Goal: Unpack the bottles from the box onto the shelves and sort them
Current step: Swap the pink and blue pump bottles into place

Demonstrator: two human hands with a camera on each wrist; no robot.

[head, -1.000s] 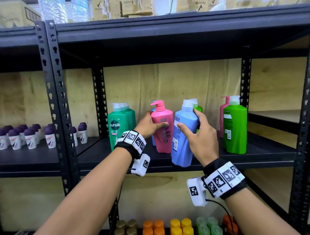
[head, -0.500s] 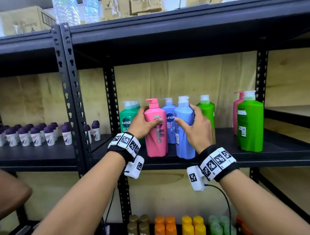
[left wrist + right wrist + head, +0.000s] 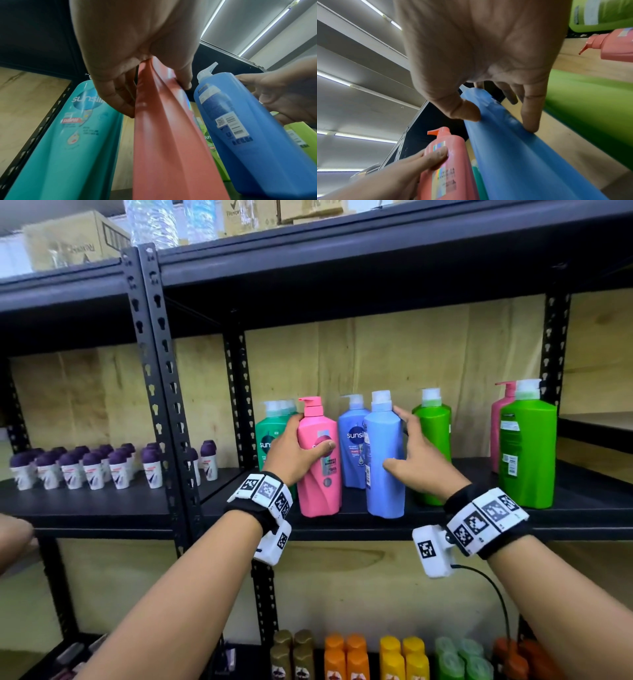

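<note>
Head view, left hand: grips the pink bottle, thumb across its front, fingers round its left edge.
Head view, right hand: fingers and thumb spread wide on the blue bottle, thumb on its front, fingers behind its shoulder.
Head view, bottles: both stand upright at the front of the shelf, side by side, a dark green bottle to the left and a light green bottle to the right.
Left wrist view: fingers curl round the pink bottle's narrow edge; the blue bottle stands just beside.
Right wrist view: thumb and fingertips press the blue bottle; the palm stays clear of it.
</note>
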